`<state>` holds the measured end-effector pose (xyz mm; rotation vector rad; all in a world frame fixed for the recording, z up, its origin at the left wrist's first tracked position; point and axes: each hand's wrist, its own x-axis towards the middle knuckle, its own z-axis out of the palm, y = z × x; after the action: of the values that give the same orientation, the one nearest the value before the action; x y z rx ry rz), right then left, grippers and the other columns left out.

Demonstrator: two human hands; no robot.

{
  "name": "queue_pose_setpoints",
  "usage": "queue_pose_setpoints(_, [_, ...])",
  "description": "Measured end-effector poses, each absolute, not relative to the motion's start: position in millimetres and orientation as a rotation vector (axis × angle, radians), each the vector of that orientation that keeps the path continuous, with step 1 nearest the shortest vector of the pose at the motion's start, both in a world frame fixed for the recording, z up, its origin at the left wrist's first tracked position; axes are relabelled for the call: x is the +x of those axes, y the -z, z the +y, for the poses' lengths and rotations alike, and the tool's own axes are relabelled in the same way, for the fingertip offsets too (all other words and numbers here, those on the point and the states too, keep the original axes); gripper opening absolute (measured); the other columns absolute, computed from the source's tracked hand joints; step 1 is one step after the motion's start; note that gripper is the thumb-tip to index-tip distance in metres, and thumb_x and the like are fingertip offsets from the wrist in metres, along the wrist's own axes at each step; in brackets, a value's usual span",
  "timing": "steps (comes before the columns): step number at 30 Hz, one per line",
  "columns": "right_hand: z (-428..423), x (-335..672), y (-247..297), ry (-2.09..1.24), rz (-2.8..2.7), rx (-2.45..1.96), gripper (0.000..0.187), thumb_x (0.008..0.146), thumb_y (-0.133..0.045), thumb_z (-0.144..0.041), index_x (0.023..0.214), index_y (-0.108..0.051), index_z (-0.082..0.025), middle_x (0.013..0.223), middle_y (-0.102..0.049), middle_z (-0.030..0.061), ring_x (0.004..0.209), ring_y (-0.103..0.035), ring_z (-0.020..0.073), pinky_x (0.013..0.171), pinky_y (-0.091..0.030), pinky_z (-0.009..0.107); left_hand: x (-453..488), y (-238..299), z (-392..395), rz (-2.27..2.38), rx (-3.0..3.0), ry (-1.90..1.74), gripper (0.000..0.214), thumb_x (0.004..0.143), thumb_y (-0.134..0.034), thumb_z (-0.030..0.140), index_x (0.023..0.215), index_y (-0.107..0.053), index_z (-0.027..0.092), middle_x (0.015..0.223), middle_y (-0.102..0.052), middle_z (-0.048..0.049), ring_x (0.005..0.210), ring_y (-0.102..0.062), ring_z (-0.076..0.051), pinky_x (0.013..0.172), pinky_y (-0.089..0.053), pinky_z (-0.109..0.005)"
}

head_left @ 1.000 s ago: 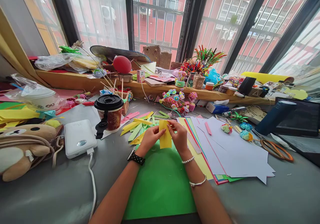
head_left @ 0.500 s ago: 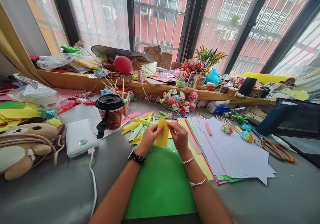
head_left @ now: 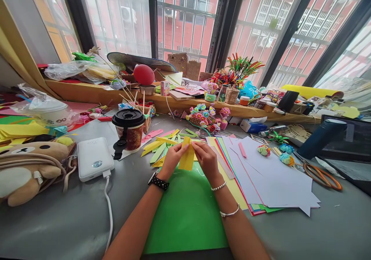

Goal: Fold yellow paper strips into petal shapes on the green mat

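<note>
Between my hands is a strip of yellow paper (head_left: 186,160), held up over the far part of a green mat (head_left: 185,217). My left hand (head_left: 171,160) pinches the strip near its top left side, thumb in front. My right hand (head_left: 207,158) is closed at the upper right edge of the same strip, its fingertips pressed together there. Just beyond lies a loose pile of folded yellow, green and pink paper strips (head_left: 158,151). To the right of the mat are stacked sheets of white and coloured paper (head_left: 272,178).
A lidded paper cup (head_left: 129,132) stands left of the pile. Nearer is a white power bank (head_left: 95,159) with a cable, beside a plush bear (head_left: 26,171). Scissors (head_left: 321,175) and crumpled paper balls (head_left: 286,158) lie right. Behind, a cluttered sill (head_left: 188,102) holds craft flowers (head_left: 203,115).
My right hand has shifted slightly left along the top of the yellow strip. The strip's lower end has swung a little left and now looks more creased.
</note>
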<state>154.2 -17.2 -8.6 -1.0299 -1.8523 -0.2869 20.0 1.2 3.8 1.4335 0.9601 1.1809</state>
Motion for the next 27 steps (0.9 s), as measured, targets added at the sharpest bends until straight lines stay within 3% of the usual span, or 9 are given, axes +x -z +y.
queue_pose_setpoints(10, [-16.4,153.6,8.9,0.332,-1.925,-1.055,0.032,0.082,-0.04,-0.016,0.111,-0.052,-0.022,0.099,-0.06,0.0087,0.095,-0.054,0.019,0.083,-0.044,0.036,19.5,-2.3,3.1,0.959,1.362,-1.201,0.049,0.057,-0.056,0.056,0.075,-0.062,0.011,0.064,-0.059,-0.0025,0.061,-0.052,-0.015,0.053,-0.04,-0.023])
queue_pose_setpoints(19, [-17.7,152.5,6.6,0.397,-1.948,-1.074,0.032,0.082,-0.039,-0.014,0.109,-0.054,-0.02,0.099,-0.061,0.0092,0.093,-0.054,0.0195,0.081,-0.045,0.036,19.4,-1.7,3.1,1.007,1.367,-1.215,0.039,0.058,-0.059,0.05,0.063,-0.058,0.012,0.056,-0.052,0.001,0.054,-0.046,-0.011,0.047,-0.036,-0.02])
queue_pose_setpoints(27, [-18.0,150.6,5.5,0.003,-1.725,-1.02,0.025,0.079,-0.045,-0.019,0.099,-0.06,-0.022,0.096,-0.062,0.0072,0.091,-0.056,0.0178,0.076,-0.049,0.032,19.2,-5.1,1.0,1.048,1.369,-1.219,0.039,0.057,-0.059,0.051,0.062,-0.059,0.012,0.056,-0.053,0.0002,0.053,-0.046,-0.011,0.045,-0.035,-0.019])
